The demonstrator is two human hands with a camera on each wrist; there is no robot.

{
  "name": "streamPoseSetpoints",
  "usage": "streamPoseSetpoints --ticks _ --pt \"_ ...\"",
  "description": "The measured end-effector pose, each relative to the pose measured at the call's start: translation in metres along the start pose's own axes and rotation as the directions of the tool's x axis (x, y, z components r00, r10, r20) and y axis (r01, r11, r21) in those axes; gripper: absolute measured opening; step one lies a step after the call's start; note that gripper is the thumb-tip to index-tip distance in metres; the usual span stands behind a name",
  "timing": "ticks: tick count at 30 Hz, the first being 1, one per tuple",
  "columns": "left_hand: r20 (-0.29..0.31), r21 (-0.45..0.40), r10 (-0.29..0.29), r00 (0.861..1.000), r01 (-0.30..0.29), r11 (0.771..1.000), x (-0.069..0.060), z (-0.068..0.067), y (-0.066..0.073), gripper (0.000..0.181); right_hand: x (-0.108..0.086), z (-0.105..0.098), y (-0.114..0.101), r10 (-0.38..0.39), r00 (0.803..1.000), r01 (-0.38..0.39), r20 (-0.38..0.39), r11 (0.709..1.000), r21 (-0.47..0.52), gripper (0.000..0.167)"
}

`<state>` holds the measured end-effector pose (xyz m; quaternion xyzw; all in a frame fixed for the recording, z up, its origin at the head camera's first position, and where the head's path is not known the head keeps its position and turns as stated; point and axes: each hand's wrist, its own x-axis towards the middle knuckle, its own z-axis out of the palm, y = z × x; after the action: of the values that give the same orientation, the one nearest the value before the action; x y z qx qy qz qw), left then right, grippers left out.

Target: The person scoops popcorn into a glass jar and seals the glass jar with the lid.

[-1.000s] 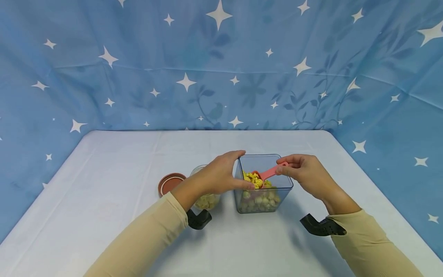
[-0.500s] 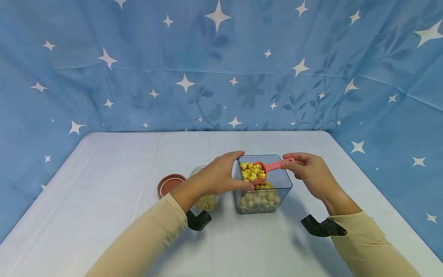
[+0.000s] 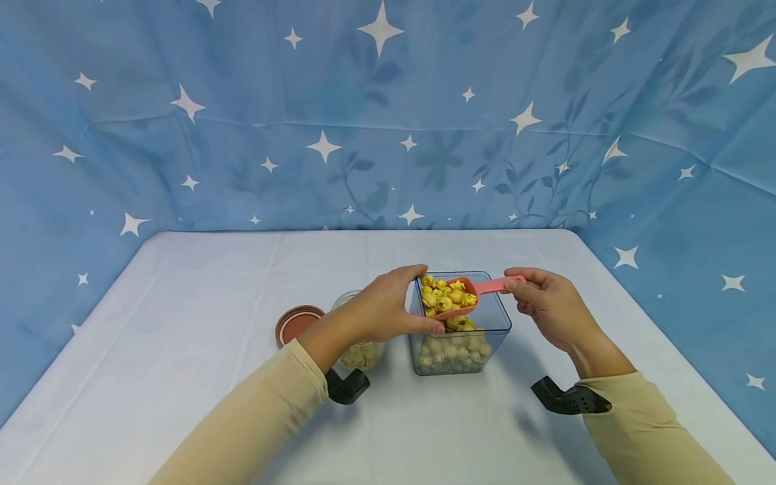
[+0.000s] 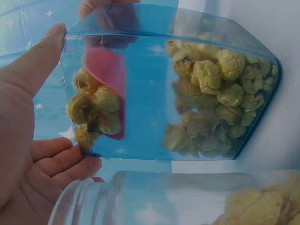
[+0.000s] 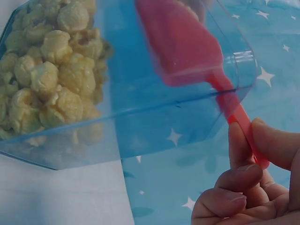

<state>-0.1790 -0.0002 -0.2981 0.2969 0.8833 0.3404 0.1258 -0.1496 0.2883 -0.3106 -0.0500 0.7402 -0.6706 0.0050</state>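
Note:
My left hand (image 3: 388, 306) grips the clear bluish plastic container (image 3: 492, 313) at its rim, thumb on one side and fingers on the other. Popcorn (image 5: 56, 79) fills its lower part. My right hand (image 3: 548, 306) pinches the handle end of a pink scoop (image 3: 494, 285) between thumb and fingers. Yellow popcorn (image 3: 445, 296) is heaped in the scoop's bowl, which sits level at the container's mouth, inside the walls as both wrist views show. Part of the rim is hidden behind my left hand.
A clear jar (image 4: 150, 197) with popcorn in its bottom stands left of the container, partly behind my left wrist. Beside it lies a reddish-brown round lid (image 3: 296, 325). A white cloth covers the table (image 3: 200, 323); a blue starry curtain (image 3: 376, 168) hangs behind.
The scoop has risen from the popcorn to the container's mouth and levelled, now heaped with popcorn. My right hand has moved slightly right with it. My left hand keeps its place on the container.

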Motion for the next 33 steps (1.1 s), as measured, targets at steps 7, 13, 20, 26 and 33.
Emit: streamPoseSetpoints --ticks 7,13,20,26,33 --pt "0.001 -0.003 -0.008 1.000 0.008 1.000 0.000 0.001 0.000 0.099 -0.002 -0.006 0.000 -0.009 1.000 0.009 -0.017 1.000 0.025 0.010" --pt "-0.002 -0.001 -0.015 1.000 0.015 1.000 -0.001 0.001 0.000 0.099 -0.002 -0.011 0.001 -0.009 1.000 0.011 -0.022 0.997 0.071 0.013" --pt "-0.002 -0.007 -0.015 1.000 0.015 1.000 -0.002 0.001 0.000 0.099 -0.002 -0.016 0.003 -0.013 1.000 0.016 -0.022 0.992 0.128 0.017" --pt "0.001 -0.004 -0.014 1.000 0.014 1.000 -0.001 0.000 0.000 0.099 -0.002 -0.021 0.003 -0.019 0.999 0.023 -0.028 0.985 0.168 0.019" --pt "0.004 -0.006 -0.017 1.000 0.017 1.000 -0.001 0.000 0.001 0.099 -0.002 -0.022 0.002 -0.024 0.999 0.030 -0.030 0.979 0.202 0.020"
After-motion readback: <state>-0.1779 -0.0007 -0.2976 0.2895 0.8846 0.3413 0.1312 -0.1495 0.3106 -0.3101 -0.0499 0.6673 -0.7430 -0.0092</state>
